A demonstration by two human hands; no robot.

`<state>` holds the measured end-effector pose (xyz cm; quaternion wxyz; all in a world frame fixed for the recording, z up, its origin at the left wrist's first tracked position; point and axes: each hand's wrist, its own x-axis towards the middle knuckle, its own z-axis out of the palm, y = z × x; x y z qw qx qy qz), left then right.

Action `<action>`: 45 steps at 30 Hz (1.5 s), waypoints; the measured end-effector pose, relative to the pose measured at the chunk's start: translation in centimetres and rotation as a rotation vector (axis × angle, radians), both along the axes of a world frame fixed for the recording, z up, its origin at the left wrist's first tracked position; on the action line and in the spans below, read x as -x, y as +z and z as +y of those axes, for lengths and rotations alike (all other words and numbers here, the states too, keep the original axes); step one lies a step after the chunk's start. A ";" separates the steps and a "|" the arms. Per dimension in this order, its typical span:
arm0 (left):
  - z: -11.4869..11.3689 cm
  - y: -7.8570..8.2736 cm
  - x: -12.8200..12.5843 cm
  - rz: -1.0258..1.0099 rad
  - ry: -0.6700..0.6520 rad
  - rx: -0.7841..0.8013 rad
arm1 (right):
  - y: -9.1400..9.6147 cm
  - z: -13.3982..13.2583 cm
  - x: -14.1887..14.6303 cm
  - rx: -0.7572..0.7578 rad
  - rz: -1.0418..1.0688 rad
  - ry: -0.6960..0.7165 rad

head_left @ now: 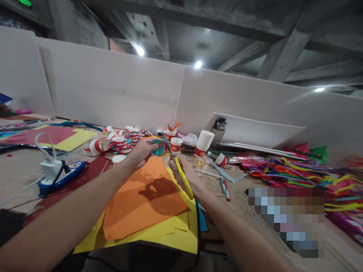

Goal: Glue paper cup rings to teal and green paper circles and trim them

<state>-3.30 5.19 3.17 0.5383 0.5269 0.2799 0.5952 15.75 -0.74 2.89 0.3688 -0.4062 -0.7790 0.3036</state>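
Observation:
My left hand (141, 153) is closed round a small paper cup (159, 147) covered in teal paper, held on its side above the table. My right hand (185, 174) grips yellow-handled scissors (181, 174); their blades reach up to the cup's right edge. Under both hands lies an orange paper sheet (141, 200) on top of yellow sheets (181, 234).
Several cut red-and-white cups (119, 141) lie behind the hands, with a stack of white cups (204, 142) and a dark bottle (219, 126) to the right. Colourful strips and sticks (295, 170) pile at right. A white plug on a blue power strip (58, 172) sits left. White partition boards (113, 90) close the back.

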 end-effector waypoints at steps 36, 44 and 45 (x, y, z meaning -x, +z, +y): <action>-0.3 0.5 0.2 -0.022 -0.063 0.005 | 0.0 0.3 -0.1 -0.054 -0.052 0.009; -0.3 0.5 0.1 -0.086 -0.019 0.050 | 0.0 0.3 -0.1 -0.118 -0.095 -0.035; -0.3 0.6 0.1 -0.090 -0.012 0.054 | -0.1 0.4 -0.1 -0.114 -0.090 -0.026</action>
